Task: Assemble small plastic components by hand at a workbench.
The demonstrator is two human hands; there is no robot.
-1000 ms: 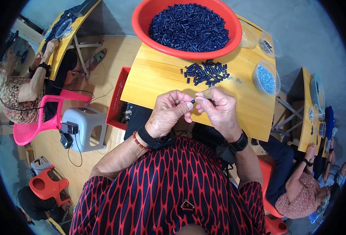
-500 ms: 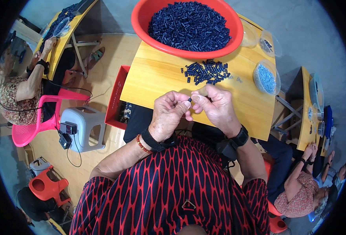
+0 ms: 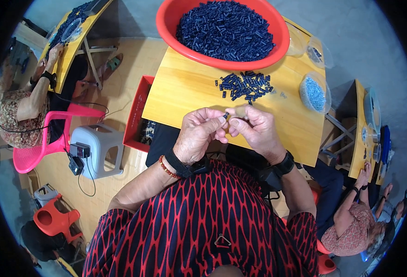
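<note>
Both my hands meet over the near edge of the yellow table (image 3: pixel 175 92). My left hand (image 3: pixel 199 131) pinches a small dark plastic piece (image 3: pixel 225 116) between thumb and fingers. My right hand (image 3: pixel 255 131) is closed in a pinch right beside it, its fingertips at the piece; whatever tiny thing sits between them is hidden. Just beyond my hands lies a loose pile of small dark blue plastic pieces (image 3: pixel 245 86). A few clear bits (image 3: pixel 282 95) lie at the pile's right. Behind the pile stands a large red basin (image 3: pixel 164 27) heaped with the same dark pieces.
A clear tub of light blue bits (image 3: pixel 314 93) stands at the table's right edge, other clear containers (image 3: pixel 316 51) behind it. Left of the table is a red box (image 3: pixel 136 113) on the floor, then a grey stool (image 3: pixel 95 147). Other people sit at tables on both sides.
My right fingertips have shifted slightly off the small piece, so more of it shows. My hands otherwise stay almost in place; the view has moved a little.
</note>
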